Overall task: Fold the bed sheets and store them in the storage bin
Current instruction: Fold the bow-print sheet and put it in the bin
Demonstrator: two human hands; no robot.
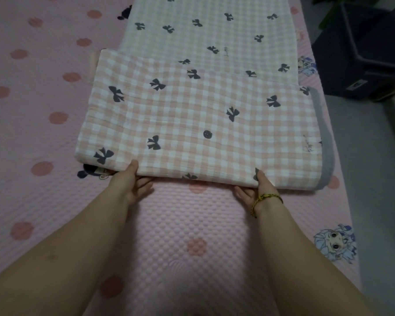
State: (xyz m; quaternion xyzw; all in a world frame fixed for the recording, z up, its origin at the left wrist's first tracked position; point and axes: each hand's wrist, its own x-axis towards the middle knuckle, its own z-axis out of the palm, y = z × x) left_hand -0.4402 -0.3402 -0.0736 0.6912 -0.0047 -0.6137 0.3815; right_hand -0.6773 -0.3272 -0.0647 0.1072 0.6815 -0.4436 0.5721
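Observation:
A pink-and-white checked bed sheet (pixel 192 119) with dark bow prints lies on the bed, its near part folded over into a thick layer, with a longer strip running away from me. My left hand (pixel 132 181) grips the near folded edge left of centre, thumb on top and fingers under. My right hand (pixel 258 188), with a gold bracelet on the wrist, holds the same edge further right, thumb on top. A dark storage bin (pixel 360 53) stands on the floor at the upper right, beside the bed.
The bed (pixel 43 133) is covered with a pink quilted pad with red dots and cartoon prints. A grey edge of fabric (pixel 326 147) shows at the sheet's right side. Grey floor (pixel 374 179) runs along the bed's right edge.

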